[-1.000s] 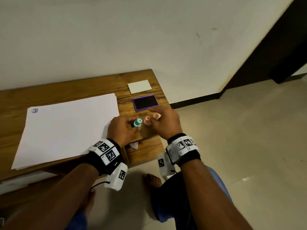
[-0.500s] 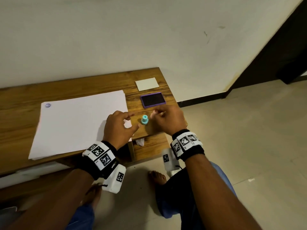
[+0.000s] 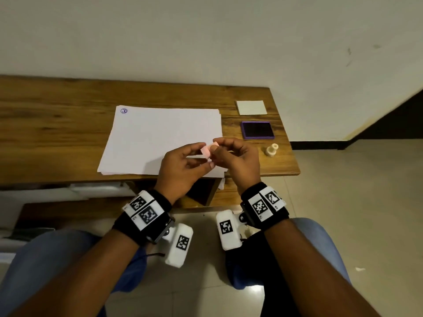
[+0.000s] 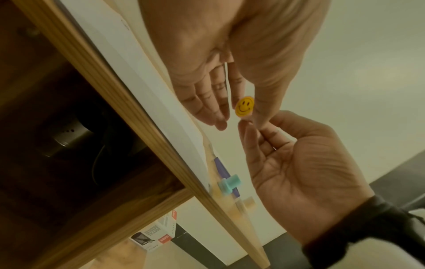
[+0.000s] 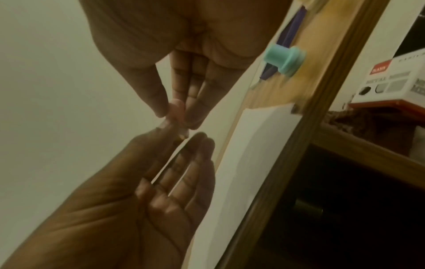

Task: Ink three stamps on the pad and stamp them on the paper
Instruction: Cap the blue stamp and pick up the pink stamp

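Observation:
Both hands meet just above the near right corner of the white paper stack (image 3: 160,138). My left hand (image 3: 202,154) and my right hand (image 3: 216,148) each pinch the small pink stamp (image 3: 205,151) between thumb and fingers. The left wrist view shows a yellow smiley face (image 4: 245,106) on the end that the left hand (image 4: 247,111) pinches. In the right wrist view the right hand (image 5: 176,112) pinches the pink stamp (image 5: 177,107). The purple ink pad (image 3: 257,130) lies open to the right. A cream stamp (image 3: 272,150) stands near it. The teal stamp (image 5: 285,60) stands by the pad, hidden in the head view.
One blue round print (image 3: 123,110) marks the paper's far left corner. A white card (image 3: 251,107) lies behind the pad. The wooden table (image 3: 57,124) ends just right of the pad, with tiled floor beyond. A printed box (image 4: 158,236) sits on a shelf under the table.
The hands left the teal stamp standing by the pad and moved left. Both now hold the pink stamp raised over the paper's corner. The cream stamp stands alone on the table.

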Motion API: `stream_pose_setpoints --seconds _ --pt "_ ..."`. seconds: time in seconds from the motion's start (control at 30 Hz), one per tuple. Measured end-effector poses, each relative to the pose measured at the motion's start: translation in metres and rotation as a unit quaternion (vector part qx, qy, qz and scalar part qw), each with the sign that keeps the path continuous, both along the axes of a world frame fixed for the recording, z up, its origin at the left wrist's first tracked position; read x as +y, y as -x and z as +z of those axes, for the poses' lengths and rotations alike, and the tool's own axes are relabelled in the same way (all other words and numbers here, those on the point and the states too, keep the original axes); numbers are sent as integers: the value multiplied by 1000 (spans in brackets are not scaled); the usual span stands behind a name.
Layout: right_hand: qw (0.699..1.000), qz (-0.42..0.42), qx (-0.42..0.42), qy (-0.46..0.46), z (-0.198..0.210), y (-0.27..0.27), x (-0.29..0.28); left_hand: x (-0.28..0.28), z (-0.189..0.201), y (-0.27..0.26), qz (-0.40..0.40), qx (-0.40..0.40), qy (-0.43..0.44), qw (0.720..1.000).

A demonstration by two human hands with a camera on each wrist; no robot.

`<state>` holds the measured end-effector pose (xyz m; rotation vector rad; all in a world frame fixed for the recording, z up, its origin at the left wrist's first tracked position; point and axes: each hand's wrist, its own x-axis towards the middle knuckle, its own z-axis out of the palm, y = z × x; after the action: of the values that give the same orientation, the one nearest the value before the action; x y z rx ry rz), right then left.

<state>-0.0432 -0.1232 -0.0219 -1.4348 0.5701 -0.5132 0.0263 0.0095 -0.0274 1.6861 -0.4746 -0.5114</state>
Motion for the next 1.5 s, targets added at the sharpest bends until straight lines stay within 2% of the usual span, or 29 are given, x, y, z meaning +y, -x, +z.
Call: stream_pose_setpoints --seconds 0.2,0.47,0.63,0.8,0.93,1.1,1.17,1.23,1.33,1.4,1.5 --pt "999 2 -2 -39 -4 -12 7 3 -3 -13 24 -54 -4 998" --pt "997 -13 -5 -76 -8 -15 5 4 -6 -19 30 -51 17 998" --pt "997 -20 -14 -78 -5 -13 2 0 -2 -17 27 -13 32 999" --pt "997 -19 -30 -68 -3 -11 -1 -4 -1 -16 24 67 79 994" --pt "997 -16 -39 -65 -4 -11 -3 -5 1 -14 20 91 96 991" --pt "992 -36 -71 -96 1 -9 -13 -2 0 -14 50 189 145 970" --pt "984 -74 -96 -131 4 -8 -25 1 -3 -18 53 168 131 976" --pt "980 -103 -106 -136 5 -6 -36 3 -6 -21 37 95 84 991" --pt "987 -111 -93 -67 6 -5 -43 7 -12 -20 6 5 24 1000" --pt "991 -112 -74 27 7 -1 -48 7 -14 -13 -13 -19 -7 1000" --pt "978 -102 -31 182 6 7 -62 -2 -16 1 -31 -32 -27 999"
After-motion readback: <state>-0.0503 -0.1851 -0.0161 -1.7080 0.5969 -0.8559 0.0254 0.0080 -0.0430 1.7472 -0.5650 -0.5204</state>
